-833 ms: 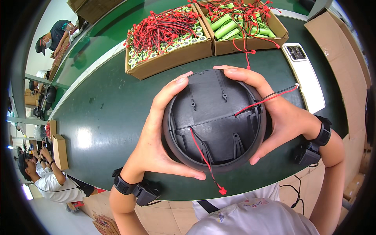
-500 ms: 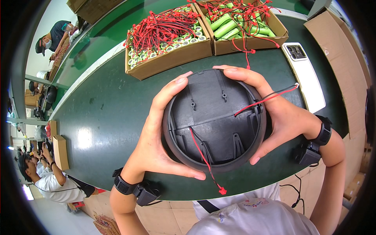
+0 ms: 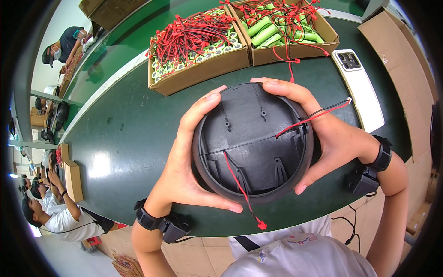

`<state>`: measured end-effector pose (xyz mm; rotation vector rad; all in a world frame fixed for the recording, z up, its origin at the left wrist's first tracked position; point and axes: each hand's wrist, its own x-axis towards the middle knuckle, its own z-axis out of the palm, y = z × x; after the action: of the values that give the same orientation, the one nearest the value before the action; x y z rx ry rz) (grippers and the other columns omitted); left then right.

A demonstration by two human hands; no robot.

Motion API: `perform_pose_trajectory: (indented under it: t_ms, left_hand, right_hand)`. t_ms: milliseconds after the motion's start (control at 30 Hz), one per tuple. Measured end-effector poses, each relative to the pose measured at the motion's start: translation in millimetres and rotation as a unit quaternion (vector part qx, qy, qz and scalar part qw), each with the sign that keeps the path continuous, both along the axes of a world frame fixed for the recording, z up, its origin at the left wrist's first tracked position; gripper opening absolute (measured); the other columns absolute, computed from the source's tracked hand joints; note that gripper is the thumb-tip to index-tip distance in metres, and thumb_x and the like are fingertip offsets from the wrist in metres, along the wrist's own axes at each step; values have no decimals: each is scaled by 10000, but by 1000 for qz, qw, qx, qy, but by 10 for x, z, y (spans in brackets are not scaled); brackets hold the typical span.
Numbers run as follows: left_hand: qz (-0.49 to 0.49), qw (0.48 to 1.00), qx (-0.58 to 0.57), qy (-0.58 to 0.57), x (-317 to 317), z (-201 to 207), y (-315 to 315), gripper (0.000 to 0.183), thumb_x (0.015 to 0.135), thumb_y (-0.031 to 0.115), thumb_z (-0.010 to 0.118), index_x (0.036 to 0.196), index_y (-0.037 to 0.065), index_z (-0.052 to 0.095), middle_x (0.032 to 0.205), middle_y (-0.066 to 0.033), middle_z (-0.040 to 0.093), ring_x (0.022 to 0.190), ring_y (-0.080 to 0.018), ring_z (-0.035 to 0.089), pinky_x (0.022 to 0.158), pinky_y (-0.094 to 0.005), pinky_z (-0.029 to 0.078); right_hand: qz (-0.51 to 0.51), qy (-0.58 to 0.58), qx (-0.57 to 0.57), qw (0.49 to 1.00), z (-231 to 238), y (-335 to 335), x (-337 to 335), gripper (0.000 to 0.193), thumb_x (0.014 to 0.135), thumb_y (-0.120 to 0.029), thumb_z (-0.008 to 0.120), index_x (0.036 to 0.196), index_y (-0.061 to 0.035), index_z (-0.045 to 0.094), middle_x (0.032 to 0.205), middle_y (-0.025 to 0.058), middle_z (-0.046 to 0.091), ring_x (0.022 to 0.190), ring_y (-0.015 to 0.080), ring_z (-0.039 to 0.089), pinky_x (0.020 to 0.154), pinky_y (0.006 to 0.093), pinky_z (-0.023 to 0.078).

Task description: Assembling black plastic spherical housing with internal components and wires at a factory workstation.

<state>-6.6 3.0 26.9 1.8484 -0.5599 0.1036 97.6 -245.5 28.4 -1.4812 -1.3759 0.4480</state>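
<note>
Between my two hands is a round black plastic housing (image 3: 254,138), its hollow side with ribs and small posts facing up. My left hand (image 3: 181,161) is wrapped round its left rim, thumb near the lower edge and fingertips at the upper left. My right hand (image 3: 336,138) grips the right side in the same way. A red and black wire pair (image 3: 239,179) comes out of a hole in the lower half and ends in a red connector (image 3: 262,225). Another wire pair (image 3: 318,112) runs right over my right hand to a white connector.
Beyond the housing stand two cardboard boxes: the left box (image 3: 203,69) holds green cells topped with red-black leads, the right box (image 3: 295,54) more of them. A white phone (image 3: 367,99) lies on the green table (image 3: 124,138). Other people (image 3: 69,221) work at the left.
The housing and both my hands stay in nearly the same place. At the far left, a person in white has shifted slightly and tilted their head.
</note>
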Motion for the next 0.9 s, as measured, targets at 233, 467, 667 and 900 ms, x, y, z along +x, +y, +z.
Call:
perform_pose_trajectory:
  t_ms: [233,467,667,900]
  left_hand:
    - [-10,1000,11,-13,3,17,4,1328,364,336,952,1433,63,213,1456,-236,238,1353,-364,277,1104,-438,252]
    - [-21,1000,15,-8,-1,14,8,1355,381,344,950,1445,64,159,1471,-243,188,1370,-374,233,1113,-444,231]
    - [-27,1000,-2,8,-19,-8,8,1357,409,341,944,1453,50,128,1479,-249,155,1381,-376,203,1119,-446,213]
    - [-29,999,-3,15,-24,-7,17,1362,418,335,941,1458,48,110,1484,-251,139,1386,-377,189,1122,-448,201]
  right_hand:
    - [3,6,0,1000,6,9,-1,1309,450,-288,936,1449,-77,117,1494,194,149,1387,316,202,1117,409,219]
    - [1,33,-10,999,-12,0,-18,1313,456,-283,933,1454,-92,102,1501,186,129,1394,313,181,1122,401,205]
    - [6,43,-3,999,-24,-3,-8,1315,463,-292,931,1455,-92,92,1502,185,120,1392,311,181,1122,400,202]
    - [8,49,-6,999,-34,-10,-3,1334,455,-296,934,1457,-90,79,1502,188,116,1393,311,180,1124,402,200]
